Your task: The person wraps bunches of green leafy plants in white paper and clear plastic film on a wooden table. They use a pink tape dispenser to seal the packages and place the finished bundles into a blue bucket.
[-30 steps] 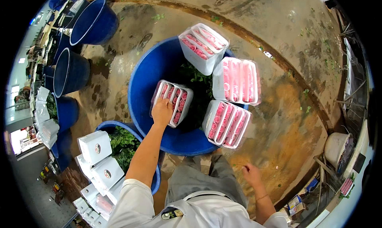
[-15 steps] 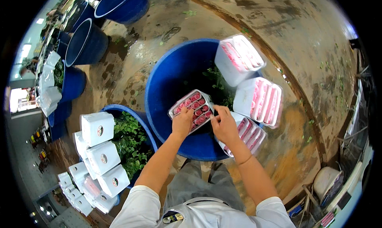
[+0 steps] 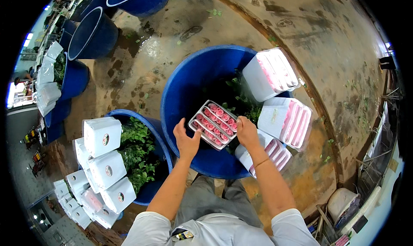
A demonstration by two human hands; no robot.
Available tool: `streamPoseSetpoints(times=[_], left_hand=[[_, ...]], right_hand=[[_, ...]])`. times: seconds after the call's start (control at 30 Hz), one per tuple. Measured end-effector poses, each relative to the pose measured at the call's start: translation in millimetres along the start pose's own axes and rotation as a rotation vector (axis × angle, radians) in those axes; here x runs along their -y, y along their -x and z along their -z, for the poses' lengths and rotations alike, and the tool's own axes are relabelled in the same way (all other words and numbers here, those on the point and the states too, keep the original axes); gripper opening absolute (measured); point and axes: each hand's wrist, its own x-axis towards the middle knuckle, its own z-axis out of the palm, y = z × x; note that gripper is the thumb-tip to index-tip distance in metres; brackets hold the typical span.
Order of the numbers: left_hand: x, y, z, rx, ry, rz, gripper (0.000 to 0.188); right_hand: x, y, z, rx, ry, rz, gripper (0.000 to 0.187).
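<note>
A wrapped bouquet of pink roses (image 3: 211,119), its blooms in rows between white dividers, is held over the big blue tub (image 3: 183,85). My right hand (image 3: 248,134) grips the right edge of its wrapping, fingers partly hidden. At the bouquet's lower left corner is my left hand (image 3: 187,140), fingers spread and thumb against or just beside the wrapping; contact is unclear. Dark green leaves (image 3: 254,113) show inside the tub. Several white-wrapped rose bouquets lean out over the tub's right rim, among them an upper one (image 3: 262,78) and a middle one (image 3: 275,113).
To the left, a second blue tub (image 3: 157,132) holds leafy stems (image 3: 140,153), with several white-wrapped bouquets (image 3: 105,171) sticking out sideways. More blue tubs (image 3: 92,35) stand at the far left. The floor (image 3: 172,27) is wet. A pale basin (image 3: 343,203) sits at the lower right.
My left hand has moved off the top of the blooms to the bouquet's left side, its fingers spreading. My right hand has shifted slightly up and right along the edge. The rows of roses are now uncovered.
</note>
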Motion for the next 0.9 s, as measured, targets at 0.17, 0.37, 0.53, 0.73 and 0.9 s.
streamPoseSetpoints(times=[0.17,0.37,0.53,0.73,0.9], left_hand=[[-8,9,-15,0.497,0.699,0.599,0.086],[6,-9,-48,0.399,0.395,0.232,0.057],[-3,-2,-48,0.404,0.253,0.084,0.057],[-3,11,-47,0.448,0.286,0.013,0.057],[-5,13,-51,0.457,0.299,-0.025,0.056]], right_hand=[[9,9,3,0.022,-0.010,-0.120,0.021],[22,47,2,0.003,-0.011,-0.241,0.020],[30,61,9,-0.033,-0.097,-0.388,0.024],[17,69,7,-0.066,-0.068,-0.384,0.023],[11,69,13,0.034,0.115,-0.344,0.016]])
